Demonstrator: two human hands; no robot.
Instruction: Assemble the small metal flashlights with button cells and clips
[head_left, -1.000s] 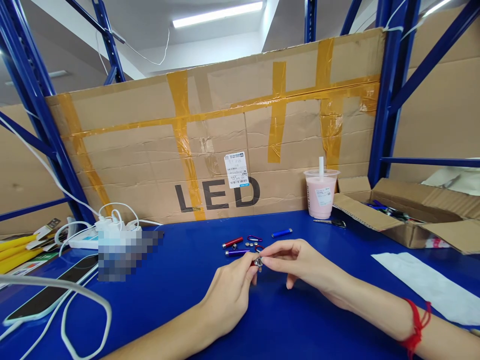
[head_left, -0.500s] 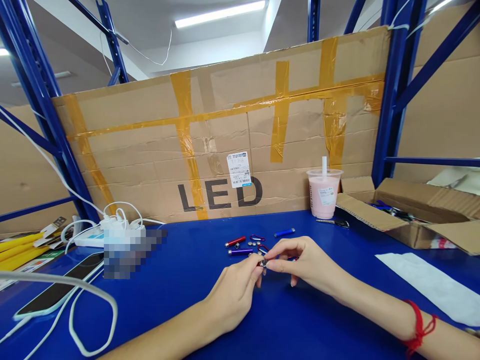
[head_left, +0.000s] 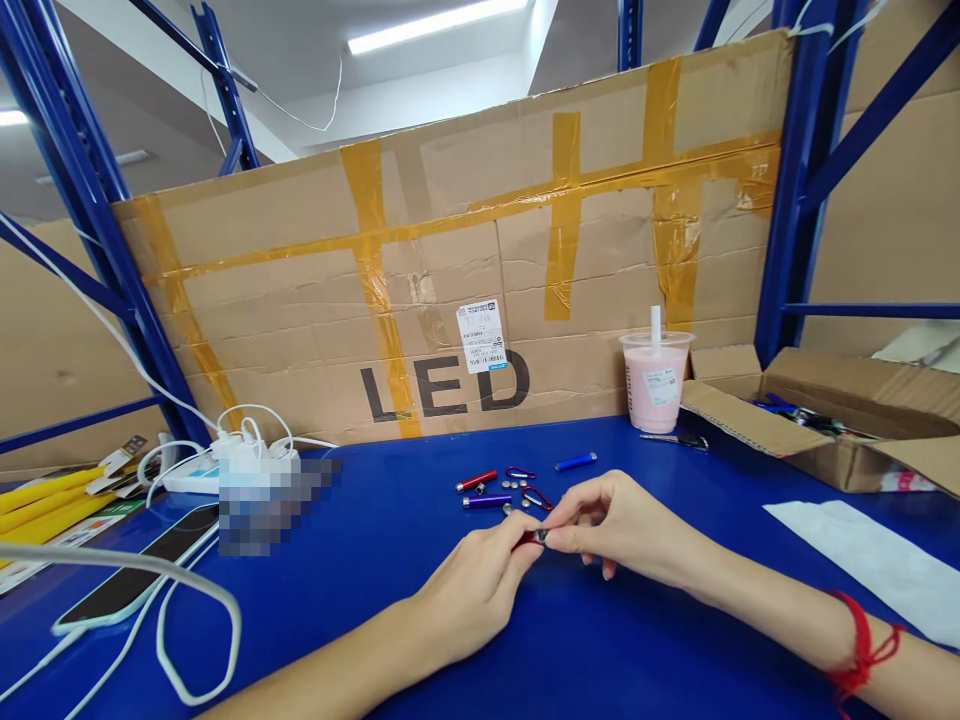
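pinching a small red piece (head_left: pixel 529 538) above the blue tabletop (head_left: pixel 360 590), the left hand (head_left: pixel 474 588) has thumb and forefinger clamped on it, covering much of its length. the right hand (head_left: pixel 624 525) has thumb and fingertips together on a small silver part (head_left: pixel 541 537) at the end of that piece, so the two hands nearly meet there. whether the silver part is fixed on or merely held against the end is too small to tell, so the red piece cannot be called finished. just beyond the hands, a red tube (head_left: pixel 477 480), a purple tube (head_left: pixel 487 501) and a blue tube (head_left: pixel 575 462) lie untouched, with a little metal cap (head_left: pixel 480 488), several small round discs (head_left: pixel 514 486), a purple clip (head_left: pixel 520 470) and a red clip (head_left: pixel 537 494) near them. judging by how things lie, the work is partway: one piece is in hand, while the cap and discs are loose
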